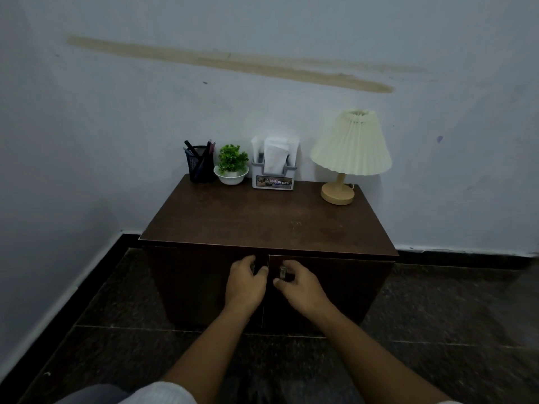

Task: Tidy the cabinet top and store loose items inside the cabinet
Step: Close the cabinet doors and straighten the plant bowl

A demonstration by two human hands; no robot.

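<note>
Left hand [246, 282] grips the left door handle [252, 267], right hand [300, 284] the right door handle [282, 272]; both vertical handles lie at 12 o'clock, flanking the cabinet [335, 287] seam.

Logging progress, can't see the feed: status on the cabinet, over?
Left hand grips left door handle, right hand grips right door handle. Doors shut. Top holds pen cup, plant, tissue box, lamp. Nothing blocking doors.
</note>
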